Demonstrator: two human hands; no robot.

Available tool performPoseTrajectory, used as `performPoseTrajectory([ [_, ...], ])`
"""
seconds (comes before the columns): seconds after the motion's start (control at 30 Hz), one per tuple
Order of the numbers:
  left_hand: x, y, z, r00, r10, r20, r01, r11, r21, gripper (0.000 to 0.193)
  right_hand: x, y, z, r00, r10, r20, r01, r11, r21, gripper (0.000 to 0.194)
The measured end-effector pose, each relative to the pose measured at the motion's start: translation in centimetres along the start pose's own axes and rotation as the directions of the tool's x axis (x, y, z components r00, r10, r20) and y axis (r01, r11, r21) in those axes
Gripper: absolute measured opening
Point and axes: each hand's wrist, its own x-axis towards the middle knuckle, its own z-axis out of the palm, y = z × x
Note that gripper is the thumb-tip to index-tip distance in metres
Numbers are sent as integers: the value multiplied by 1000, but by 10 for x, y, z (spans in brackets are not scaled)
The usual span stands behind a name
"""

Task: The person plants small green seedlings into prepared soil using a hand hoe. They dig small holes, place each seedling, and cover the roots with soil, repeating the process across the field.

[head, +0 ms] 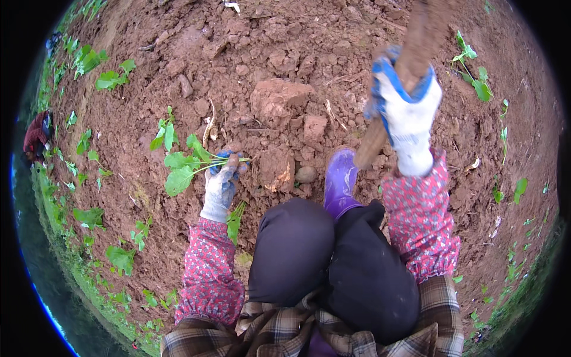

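My left hand (223, 183), in a white and blue work glove, pinches the stems of a leafy green seedling (183, 167) just above the soil. The leaves point left and the stem ends stick out to the right of my fingers. My right hand (406, 107), gloved alike, grips a thick, mud-caked wooden tool handle (372, 140) that slants up and away. Blur and the frame's top edge leave the tool's head unseen. Below the left wrist more green leaves (235, 223) lie on the reddish-brown soil (308, 49).
Big clods (281, 100) and a round stone (306, 175) lie before my knees. My purple rubber boot (341, 178) stands between the hands. Seedlings (113, 78) dot the ground on the left, with others (477, 80) on the right. Another person (38, 136) bends down at far left.
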Motion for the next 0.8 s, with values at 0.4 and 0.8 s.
performPoseTrajectory([
  [0.4, 2, 12, 11, 994, 78, 73, -85, 992, 93, 42, 5, 12, -7, 973, 130, 191, -82, 967, -241, 22],
  [0.8, 24, -1, 6, 978, 100, -186, -33, 943, 332, 24, -4, 87, 12, 917, 328, 229, -174, 842, -511, 24],
])
